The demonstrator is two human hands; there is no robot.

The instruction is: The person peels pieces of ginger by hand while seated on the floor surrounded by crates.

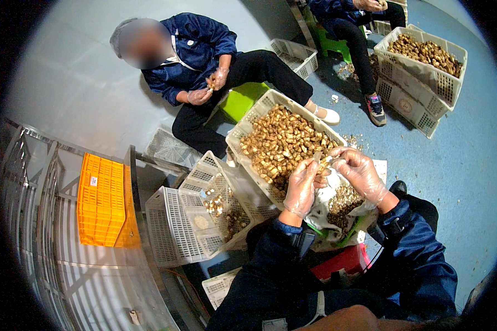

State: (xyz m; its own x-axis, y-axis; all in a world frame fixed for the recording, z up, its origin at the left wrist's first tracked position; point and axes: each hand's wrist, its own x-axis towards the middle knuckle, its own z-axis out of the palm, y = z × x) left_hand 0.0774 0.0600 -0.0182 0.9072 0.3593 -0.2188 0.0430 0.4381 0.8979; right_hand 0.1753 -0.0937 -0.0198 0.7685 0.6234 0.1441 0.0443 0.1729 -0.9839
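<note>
Open blue floor (458, 220) lies right; a heaped crate (247, 170) borders the left hand (301, 186) on its far left. That and the right hand (361, 172), fingers bent, pinch 1 brown piece (324, 164) above a white bag (365, 208).

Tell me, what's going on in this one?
The wearer's gloved left hand and right hand hold a small piece above a white liner holding brown bits. Beside them, a crate is heaped with brown lumps. Across it, a seated co-worker holds a small lump in gloved hands. Another person, partly out of frame, sits farther back.
</note>
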